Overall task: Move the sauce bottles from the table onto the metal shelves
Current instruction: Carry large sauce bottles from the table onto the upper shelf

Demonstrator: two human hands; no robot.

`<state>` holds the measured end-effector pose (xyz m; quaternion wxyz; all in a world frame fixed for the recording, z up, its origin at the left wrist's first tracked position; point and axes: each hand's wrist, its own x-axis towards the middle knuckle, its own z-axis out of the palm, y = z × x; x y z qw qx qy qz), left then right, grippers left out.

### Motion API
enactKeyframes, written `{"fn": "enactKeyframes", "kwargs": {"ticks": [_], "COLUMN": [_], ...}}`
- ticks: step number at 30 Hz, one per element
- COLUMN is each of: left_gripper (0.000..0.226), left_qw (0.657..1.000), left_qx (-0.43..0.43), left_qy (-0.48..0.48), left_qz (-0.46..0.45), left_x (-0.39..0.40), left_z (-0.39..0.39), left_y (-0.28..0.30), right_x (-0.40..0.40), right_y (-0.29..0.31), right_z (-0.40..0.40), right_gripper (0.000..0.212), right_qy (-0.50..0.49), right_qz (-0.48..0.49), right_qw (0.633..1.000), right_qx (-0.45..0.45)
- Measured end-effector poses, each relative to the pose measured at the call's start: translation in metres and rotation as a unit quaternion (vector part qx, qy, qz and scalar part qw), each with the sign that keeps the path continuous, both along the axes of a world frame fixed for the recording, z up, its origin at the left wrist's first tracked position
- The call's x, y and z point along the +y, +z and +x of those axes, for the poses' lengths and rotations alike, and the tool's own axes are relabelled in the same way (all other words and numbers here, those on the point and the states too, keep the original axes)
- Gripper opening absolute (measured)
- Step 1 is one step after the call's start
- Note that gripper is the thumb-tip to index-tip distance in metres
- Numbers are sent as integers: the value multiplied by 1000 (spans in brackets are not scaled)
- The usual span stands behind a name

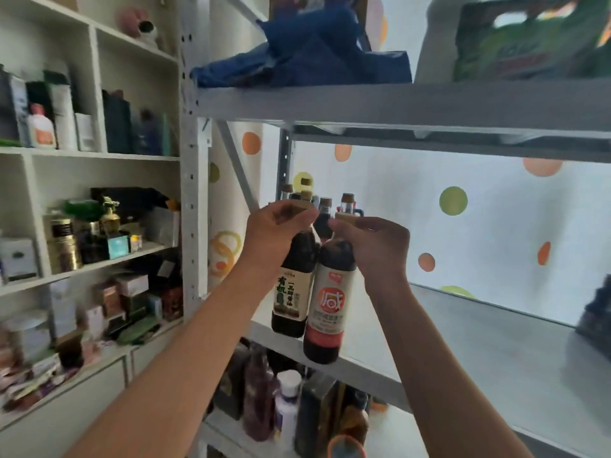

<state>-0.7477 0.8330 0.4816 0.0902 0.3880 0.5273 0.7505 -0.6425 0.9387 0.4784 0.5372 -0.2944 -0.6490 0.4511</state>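
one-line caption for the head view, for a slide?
Left hand and right hand each carry a sauce bottle by the neck toward the metal shelf.

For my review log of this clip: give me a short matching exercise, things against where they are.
Things:
1. beige-label bottle
2. red-label bottle
3. blue cloth
4. green bag

Places:
A. top metal shelf, right
B. held by the left hand
C. top metal shelf, left
D. held by the right hand

Pairs: 1-B, 2-D, 3-C, 4-A
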Motion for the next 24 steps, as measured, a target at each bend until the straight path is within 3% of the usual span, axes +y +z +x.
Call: {"fn": "enactKeyframes", "kwargs": {"ticks": [6,10,14,17,21,24], "left_gripper": [2,14,30,27,57,78], "left_qw": [999,998,1000,997,998,994], "left_qx": [-51,-65,20,69,62,102], "left_qy": [-15,-25,-8,-1,-8,0], "left_qz": [2,-10,-18,-23,-17,-30], "left_x": [58,80,92,91,90,86], "left_z": [-6,-3,9,17,19,21], "left_y": [-10,-25,-42,-62,-88,-98], "right_x": [35,52,63,63,59,52], "right_y": [1,-14,-32,-45,-63,-75], "right_z": [-4,-4,-1,3,0,3], "right_gripper": [26,26,27,17,33,37], "right_qy": [-42,-46,-41,-31,-36,-34], "right_qz": [43,28,39,75,98,99], "right_qw": [998,999,998,997,994,993], "right_qx": [-21,-10,10,10,-38,-59]}}
